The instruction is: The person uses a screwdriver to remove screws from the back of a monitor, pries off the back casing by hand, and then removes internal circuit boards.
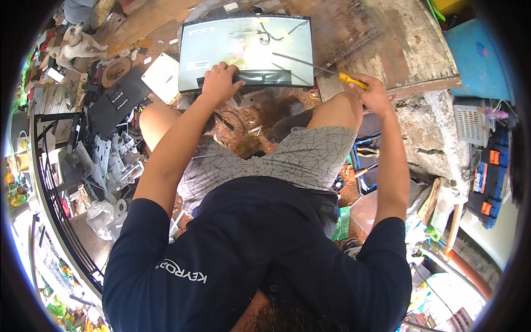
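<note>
A curved display panel [221, 44] with a pale, shiny back lies in front of my knees, with dark cables taped near its far right. My left hand [220, 83] is at its near edge, over a black strip [268, 77], fingers curled and thumb out to the right; the fingertips are partly hidden. In my right hand [371, 94] is a screwdriver [353, 81] with a yellow handle, my fingers wrapped round it. Its long thin shaft points left over the panel, where its reflection shows. Whether the tip touches the panel, I cannot tell.
Wooden boards [409, 55] and a concrete block [428, 133] lie to the right. Scrap metal [108, 160], a black plate [119, 102] and a white plate [161, 77] are at the left, where a dog [74, 47] stands. A blue-black toolbox [489, 177] is far right.
</note>
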